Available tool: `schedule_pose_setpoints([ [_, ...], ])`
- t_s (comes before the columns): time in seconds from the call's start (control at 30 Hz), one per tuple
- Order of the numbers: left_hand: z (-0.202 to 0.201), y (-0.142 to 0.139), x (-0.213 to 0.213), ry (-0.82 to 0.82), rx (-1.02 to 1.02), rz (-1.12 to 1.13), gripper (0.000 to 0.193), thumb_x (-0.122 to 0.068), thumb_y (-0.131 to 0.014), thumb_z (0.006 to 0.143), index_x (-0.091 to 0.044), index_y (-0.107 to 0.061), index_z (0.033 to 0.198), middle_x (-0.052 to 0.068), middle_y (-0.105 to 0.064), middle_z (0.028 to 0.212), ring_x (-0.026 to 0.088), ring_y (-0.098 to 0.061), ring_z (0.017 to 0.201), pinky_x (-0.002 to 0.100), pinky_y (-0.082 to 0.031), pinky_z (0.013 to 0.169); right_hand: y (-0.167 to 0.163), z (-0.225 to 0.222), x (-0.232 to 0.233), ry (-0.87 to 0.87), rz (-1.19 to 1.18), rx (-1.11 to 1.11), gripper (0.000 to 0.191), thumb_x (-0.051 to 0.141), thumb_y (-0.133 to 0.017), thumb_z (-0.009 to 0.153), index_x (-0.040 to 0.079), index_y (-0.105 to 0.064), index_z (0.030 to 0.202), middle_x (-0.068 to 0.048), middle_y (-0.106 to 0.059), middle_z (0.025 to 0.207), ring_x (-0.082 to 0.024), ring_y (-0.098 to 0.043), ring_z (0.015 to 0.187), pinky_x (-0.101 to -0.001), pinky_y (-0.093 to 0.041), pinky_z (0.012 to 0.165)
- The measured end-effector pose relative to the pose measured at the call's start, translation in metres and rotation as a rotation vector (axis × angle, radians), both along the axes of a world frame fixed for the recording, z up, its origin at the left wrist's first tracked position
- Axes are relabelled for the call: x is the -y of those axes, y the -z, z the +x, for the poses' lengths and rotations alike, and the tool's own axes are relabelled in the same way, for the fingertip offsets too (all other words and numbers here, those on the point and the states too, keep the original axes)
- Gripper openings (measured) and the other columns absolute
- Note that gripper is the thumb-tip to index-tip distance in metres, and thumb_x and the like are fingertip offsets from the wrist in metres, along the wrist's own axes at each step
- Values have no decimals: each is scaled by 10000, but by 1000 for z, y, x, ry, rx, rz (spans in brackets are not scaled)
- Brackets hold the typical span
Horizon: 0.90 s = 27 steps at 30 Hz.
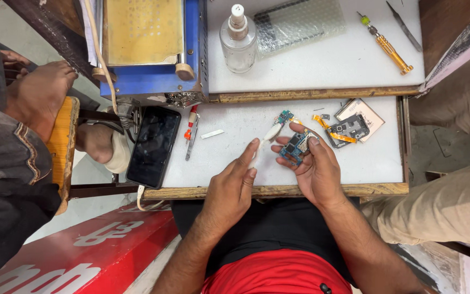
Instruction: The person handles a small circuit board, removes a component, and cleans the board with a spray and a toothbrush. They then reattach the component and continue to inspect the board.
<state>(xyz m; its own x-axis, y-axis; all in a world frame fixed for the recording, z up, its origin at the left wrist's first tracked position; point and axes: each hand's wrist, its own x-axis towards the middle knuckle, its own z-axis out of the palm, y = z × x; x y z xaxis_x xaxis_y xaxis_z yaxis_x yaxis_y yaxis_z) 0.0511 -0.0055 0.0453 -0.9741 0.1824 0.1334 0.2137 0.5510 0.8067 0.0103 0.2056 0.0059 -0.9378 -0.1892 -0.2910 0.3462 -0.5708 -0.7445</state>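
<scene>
Two hands busy | right hand (315, 166) cradles small blue circuit board (296, 147) above white tray (224, 158) | left hand (234, 188) pinches white tool (265, 142), tip beside board | step: cleaning or prying, I'd judge | next: gentle, steady touch

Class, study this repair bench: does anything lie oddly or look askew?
Yes: the black phone lies tilted at the white tray's left edge, hanging partly off it. Loose orange ribbon parts lie scattered beside the dismantled frame.
</scene>
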Motion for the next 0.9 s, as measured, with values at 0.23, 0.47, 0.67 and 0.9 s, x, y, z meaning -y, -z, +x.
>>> schedule_pose_setpoints([
  [0.23,11,9,-10,47,29,-143,640,-73,-615,1008,-225,-401,1592,102,-630,827,259,-666,634,390,-587,594,-18,-5,5,36,76,29,583,170,-367,1033,146,-252,1604,-258,-576,1388,-311,-623,1239,-459,-536,1048],
  [0.47,-6,-4,-31,-17,-161,-269,702,-22,-668,894,-292,-518,1524,75,-576,791,270,-630,625,419,-542,555,-14,-4,9,23,81,-19,516,95,-413,1049,42,-324,1555,-270,-560,1432,-336,-613,1290,-458,-526,1079],
  [0.67,4,-10,-33,18,-75,-337,730,-27,-669,852,-286,-530,1520,92,-565,754,297,-628,601,446,-544,543,-7,0,3,135,3,-6,533,81,-446,1025,20,-357,1547,-261,-561,1433,-334,-589,1311,-470,-497,1076],
  [0.9,5,-8,-36,-17,-135,-355,730,-25,-671,851,-273,-530,1522,84,-565,797,302,-623,633,447,-537,547,-13,3,7,88,25,-19,521,77,-435,1040,15,-349,1550,-251,-574,1414,-327,-599,1305,-450,-506,1074],
])
